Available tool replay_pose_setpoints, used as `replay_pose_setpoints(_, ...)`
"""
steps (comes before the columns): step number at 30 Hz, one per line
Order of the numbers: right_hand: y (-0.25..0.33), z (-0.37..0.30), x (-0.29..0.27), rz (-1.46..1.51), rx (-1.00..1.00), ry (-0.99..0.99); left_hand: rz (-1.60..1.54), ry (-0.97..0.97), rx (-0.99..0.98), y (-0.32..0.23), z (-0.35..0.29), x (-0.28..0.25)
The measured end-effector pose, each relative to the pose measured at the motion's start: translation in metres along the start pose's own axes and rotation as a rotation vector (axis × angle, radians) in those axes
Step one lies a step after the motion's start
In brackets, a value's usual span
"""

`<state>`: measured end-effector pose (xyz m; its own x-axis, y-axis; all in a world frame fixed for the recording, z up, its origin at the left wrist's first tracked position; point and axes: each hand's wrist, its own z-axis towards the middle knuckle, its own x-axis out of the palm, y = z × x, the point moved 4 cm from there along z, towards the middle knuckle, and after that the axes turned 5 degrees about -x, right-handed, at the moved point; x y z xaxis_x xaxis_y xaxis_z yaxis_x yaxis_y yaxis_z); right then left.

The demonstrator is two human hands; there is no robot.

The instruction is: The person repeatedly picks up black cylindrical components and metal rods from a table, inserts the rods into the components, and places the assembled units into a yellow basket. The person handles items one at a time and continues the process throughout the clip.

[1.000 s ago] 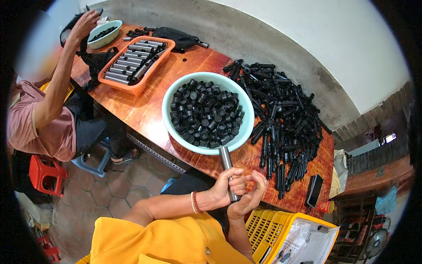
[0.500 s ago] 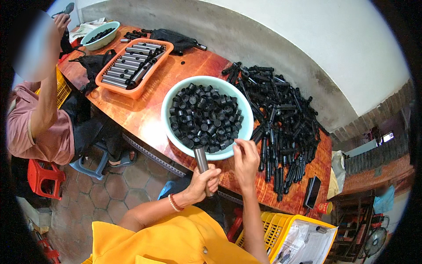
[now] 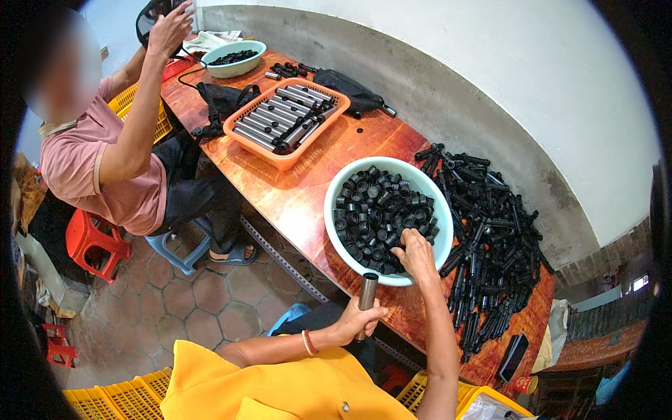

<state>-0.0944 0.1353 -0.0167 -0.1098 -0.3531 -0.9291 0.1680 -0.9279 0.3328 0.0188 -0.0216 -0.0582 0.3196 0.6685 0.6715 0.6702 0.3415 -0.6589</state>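
Observation:
My left hand (image 3: 358, 320) is wrapped round a grey metal tube (image 3: 367, 294) held upright, its dark upper end just in front of the basin's near rim. My right hand (image 3: 418, 253) reaches over the right side of the pale green basin (image 3: 332, 234). Its fingers are bent down among the black caps (image 3: 374, 203) heaped inside. The fingertips are partly hidden there, so whether a cap is between them does not show. To the right of the basin spreads a big pile of black tubular parts (image 3: 483, 241).
An orange basket (image 3: 283, 162) of metal tubes stands farther left, near a black bag (image 3: 350, 91). Another pale green basin (image 3: 236, 68) sits at the far end. A co-worker (image 3: 105, 157) sits at left, holding up a black object. A phone (image 3: 513, 358) lies near the right edge.
The view has swung left, so the table appears farther right. My right hand has gone from the basin's rim down into the caps. My left hand still holds the tube. The co-worker's raised arm has shifted.

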Motion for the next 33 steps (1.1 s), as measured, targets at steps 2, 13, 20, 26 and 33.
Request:
replay_pose_setpoints(2, -0.001, 0.002, 0.000, -0.024, -0.010, -0.004, 0.019, 0.018, -0.018, 0.004, 0.000, 0.003)
replay_pose_setpoints(13, -0.002, -0.024, -0.043, 0.633, 0.027, -0.232, 0.336, -0.006, 0.042, -0.002, -0.003, 0.010)
replay_pose_setpoints(20, -0.020, -0.097, -0.064, 1.505, 0.206, -0.398, 0.793, 0.183, 0.530, 0.007, 0.065, 0.049)
replay_pose_setpoints(26, -0.032, -0.140, -0.087, 1.346, 0.148, -0.671, 0.766, 0.270, 0.569, 0.028, 0.106, 0.070)
replay_pose_setpoints(33, -0.002, -0.136, -0.072, 1.085, 0.174, -0.648, 0.779, 0.278, 0.644, 0.045, 0.118, 0.060)
